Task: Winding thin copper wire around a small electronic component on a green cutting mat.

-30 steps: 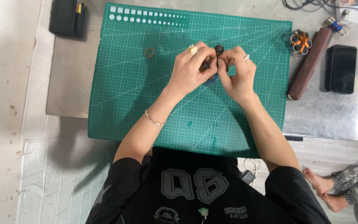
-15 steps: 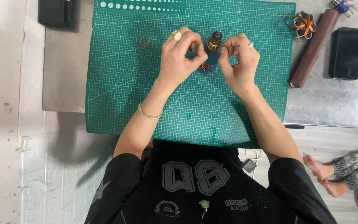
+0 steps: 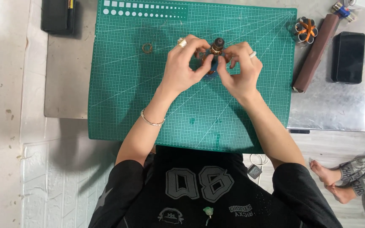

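The left hand (image 3: 184, 67) and right hand (image 3: 239, 69) both grip a small copper-wound motor part (image 3: 214, 51), fingertips closed on it from either side. The part is held just above the green cutting mat (image 3: 127, 93) on the surface, near the mat's upper centre. A small copper ring (image 3: 147, 48) lies on the mat to the left.

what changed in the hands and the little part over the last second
Both hands, left hand and right hand, kept hold of the small copper-wound part throughout. It was turned from lying between the fingers to standing with its dark tip pointing away from the person. Nothing was let go. The small ring on the green cutting mat, the brown roll and the black phone lie as before.
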